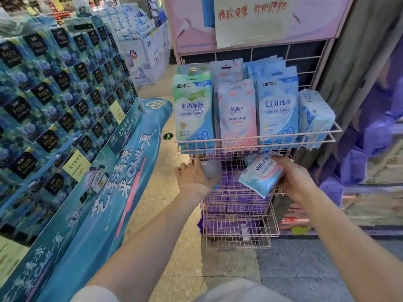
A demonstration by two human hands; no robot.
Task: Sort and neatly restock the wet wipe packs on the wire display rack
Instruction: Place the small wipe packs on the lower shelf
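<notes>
2 hands at the pink wire rack [239,214]: right hand [294,179] clasps a 99.9% wipe pack [260,174] before the middle basket; left hand [194,173] spread open, empty, at the basket's left edge. Above, 3 upright pack rows [235,114] fill the top basket.

This was a shop, a supermarket aisle by its look. Just above the hands stood a pink wire display rack [257,141] with rows of packaged wet wipes [277,110] facing outward, under a pink sign board [257,20] with handwritten red characters. Left of the left arm rose a stacked promotional display of blue tissue boxes [54,101] bearing yellow price tags [76,165]. Beyond the hands, more stacked goods [141,40] lined the tiled floor [165,188].
</notes>
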